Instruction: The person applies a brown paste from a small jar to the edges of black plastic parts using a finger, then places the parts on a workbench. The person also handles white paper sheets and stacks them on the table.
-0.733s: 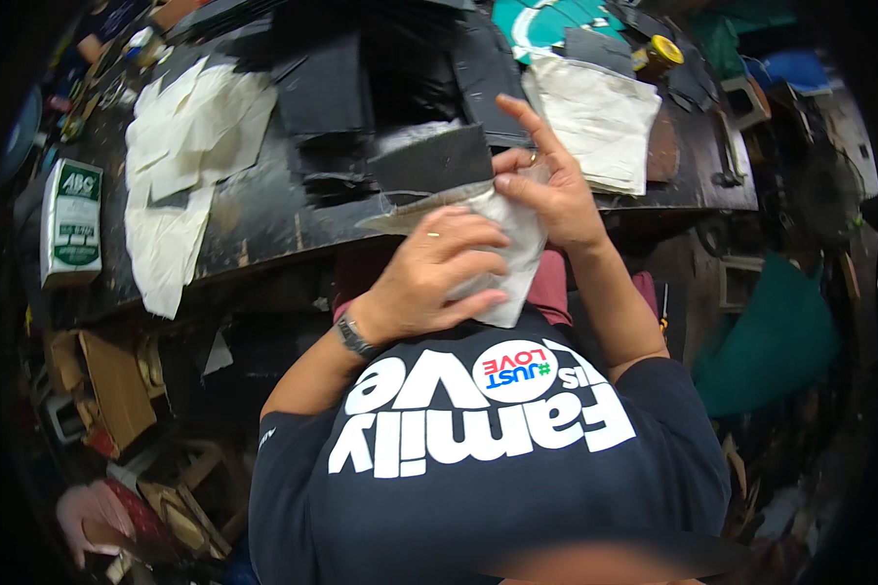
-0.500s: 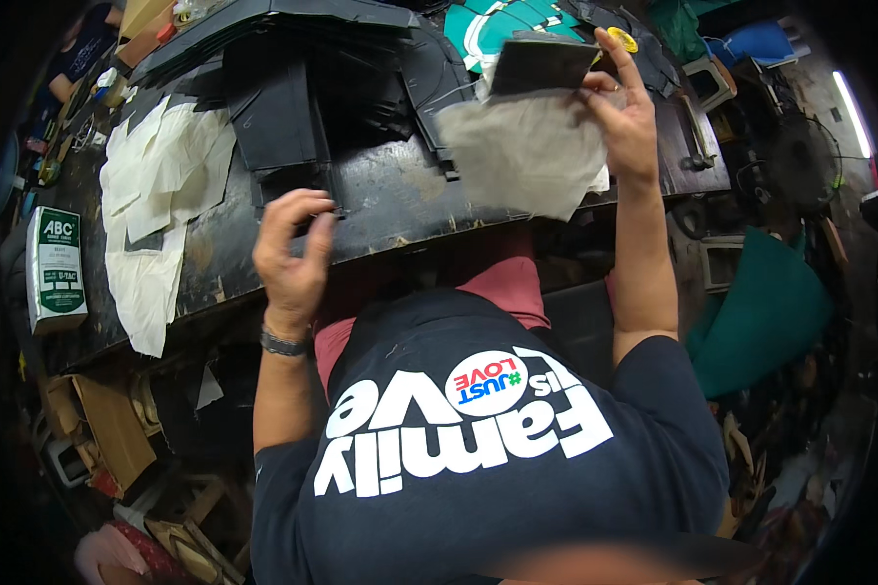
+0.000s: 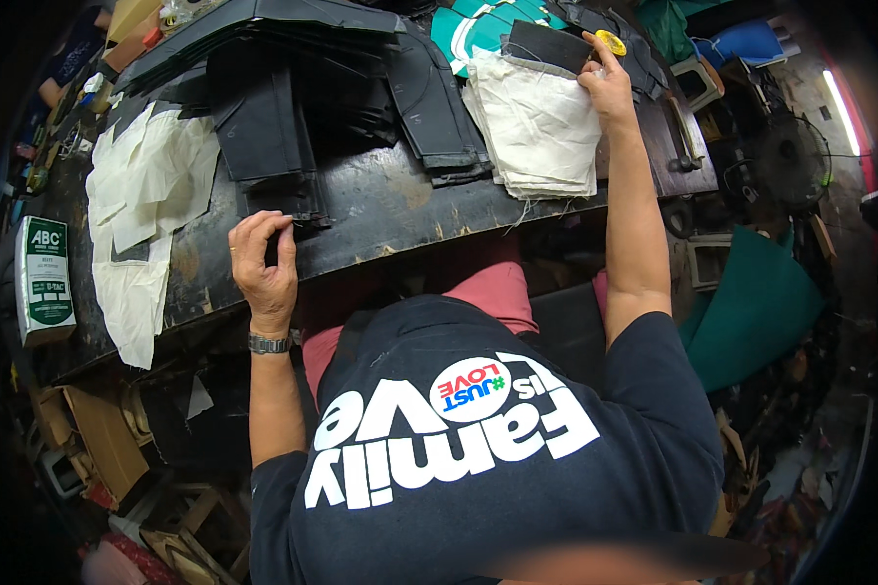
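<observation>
My right hand (image 3: 610,90) is at the right end of a small black sheet piece (image 3: 548,47), thumb at its near corner and index finger stretched along its edge. That piece lies over the far part of a stack of off-white cloth pieces (image 3: 537,125). On the left, my left hand (image 3: 263,261) is closed in a pinch, thumb against fingertips. Its tips are at the near end of a stack of long black cut pieces (image 3: 268,141), beside a small dark bit (image 3: 310,220) at the table's front edge. What lies between those fingertips is too small to make out.
More black cut pieces (image 3: 434,107) lie mid-table. Loose off-white cloth (image 3: 151,185) hangs over the table edge at left, by a white and green can (image 3: 46,283). Green-and-white pieces (image 3: 463,29) and a yellow roll (image 3: 611,42) lie at the back. A hammer (image 3: 688,146) rests at right.
The right hand has lowered the black piece and a raised cloth onto the off-white stack. My left hand has drawn its fingers into a pinch. The whole view has shifted slightly.
</observation>
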`<state>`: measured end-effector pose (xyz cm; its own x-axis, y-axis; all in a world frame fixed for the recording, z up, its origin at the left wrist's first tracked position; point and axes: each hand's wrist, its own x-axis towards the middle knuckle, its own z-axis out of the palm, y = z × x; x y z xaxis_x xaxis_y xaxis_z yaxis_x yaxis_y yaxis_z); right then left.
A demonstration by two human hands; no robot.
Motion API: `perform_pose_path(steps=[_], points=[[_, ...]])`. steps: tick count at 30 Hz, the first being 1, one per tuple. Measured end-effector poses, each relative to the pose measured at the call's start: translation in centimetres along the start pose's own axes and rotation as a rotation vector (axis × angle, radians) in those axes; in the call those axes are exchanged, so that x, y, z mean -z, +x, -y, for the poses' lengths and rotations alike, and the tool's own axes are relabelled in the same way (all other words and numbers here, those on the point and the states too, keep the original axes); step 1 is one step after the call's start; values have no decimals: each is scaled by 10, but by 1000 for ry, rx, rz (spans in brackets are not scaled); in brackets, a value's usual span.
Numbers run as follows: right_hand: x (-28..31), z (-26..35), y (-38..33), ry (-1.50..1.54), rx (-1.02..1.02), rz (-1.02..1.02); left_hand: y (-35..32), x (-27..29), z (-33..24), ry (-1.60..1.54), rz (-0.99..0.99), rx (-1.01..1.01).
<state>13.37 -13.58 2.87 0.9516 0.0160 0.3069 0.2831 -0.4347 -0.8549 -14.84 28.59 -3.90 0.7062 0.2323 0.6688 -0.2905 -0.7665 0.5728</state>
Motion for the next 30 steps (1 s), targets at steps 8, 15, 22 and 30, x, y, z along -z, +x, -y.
perform_pose_path(steps=[8,15,22,30], points=[[3,15,1,207,-26,21,0,-1,1,25,-5,-29],[4,13,4,79,9,96,1,-1,-1,56,2,-23],[-4,20,4,148,-17,16,1,-1,-1,45,0,-20],[19,45,9,366,75,245,0,-1,-1,54,16,-14]])
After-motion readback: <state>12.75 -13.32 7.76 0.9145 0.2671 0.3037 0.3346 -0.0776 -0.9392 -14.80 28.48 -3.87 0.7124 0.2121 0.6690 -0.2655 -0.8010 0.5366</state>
